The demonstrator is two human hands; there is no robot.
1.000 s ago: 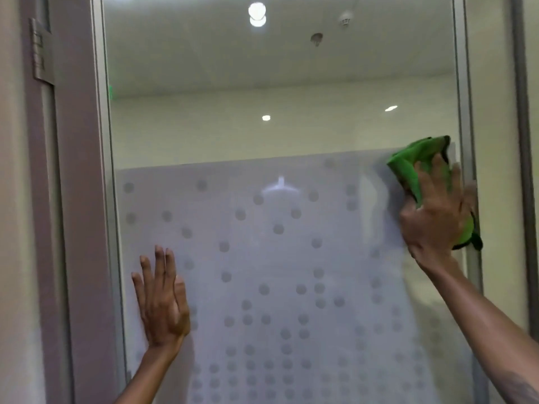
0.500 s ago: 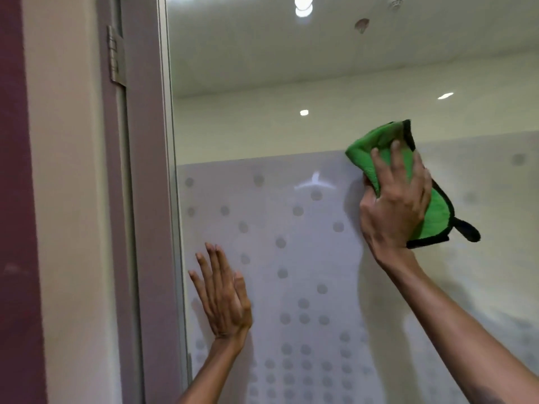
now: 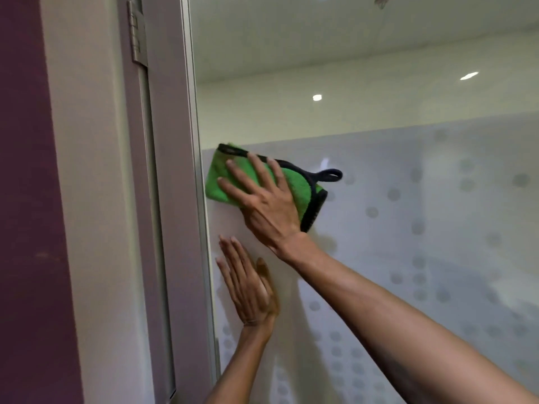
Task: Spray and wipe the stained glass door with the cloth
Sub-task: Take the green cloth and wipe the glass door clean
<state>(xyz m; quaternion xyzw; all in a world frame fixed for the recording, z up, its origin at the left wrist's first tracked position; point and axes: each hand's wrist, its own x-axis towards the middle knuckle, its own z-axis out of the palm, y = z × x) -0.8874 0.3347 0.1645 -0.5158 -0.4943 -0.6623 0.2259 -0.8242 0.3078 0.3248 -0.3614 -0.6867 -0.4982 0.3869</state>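
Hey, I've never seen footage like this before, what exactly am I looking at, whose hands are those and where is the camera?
There is no machine here. The camera is worn on a person's head and looks forward at their own two bare hands, so you see what they see. In front of them is a glass door, clear at the top and frosted with a dot pattern lower down, with its metal frame and a hinge on the left side of the picture. The right hand lies flat with fingers spread, pressing a folded green cloth against the glass close to the frame. The left hand is open and empty, palm resting on the glass just below. No spray bottle is in view.
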